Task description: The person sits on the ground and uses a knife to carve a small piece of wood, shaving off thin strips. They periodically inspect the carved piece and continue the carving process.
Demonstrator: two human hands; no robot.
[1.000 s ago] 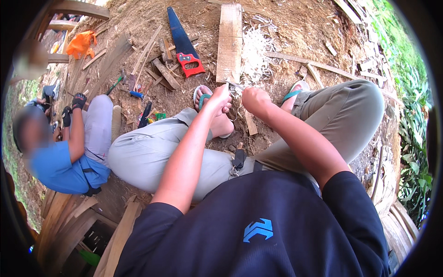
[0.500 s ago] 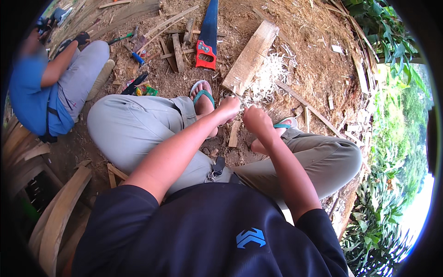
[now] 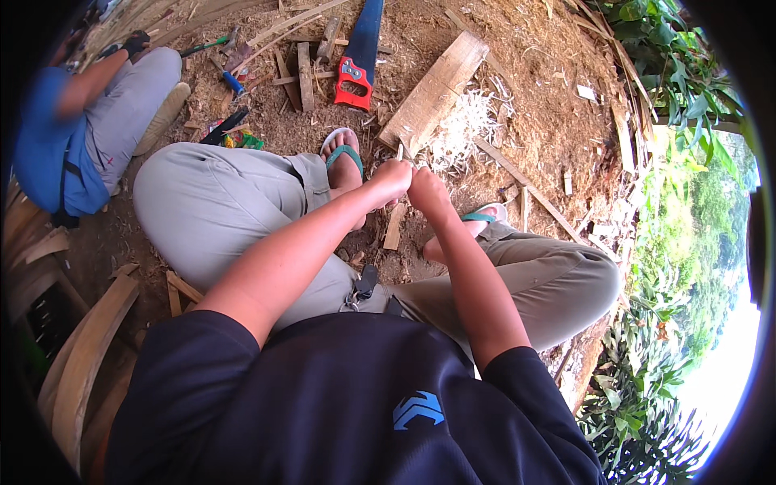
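My left hand [image 3: 392,179] is closed around a thin pale wooden stick [image 3: 400,151], whose tip sticks up just past the fingers. Close against it, my right hand [image 3: 428,191] is closed in a fist; whatever it grips is too small and hidden to make out. Both hands are between my knees, just short of the near end of a thick wooden plank [image 3: 440,93]. Curly white wood shavings [image 3: 459,133] lie heaped along the plank's right side.
A handsaw [image 3: 360,56] with a red handle lies left of the plank. Beyond my left knee are a blue-handled tool [image 3: 233,82] and wood offcuts [image 3: 305,77]. Another person in blue [image 3: 52,149] sits at far left. A long wood strip [image 3: 529,190] lies at right.
My two hands have come closer together, now touching or nearly so. The whole view has shifted slightly, and the person at left has leaned a little.
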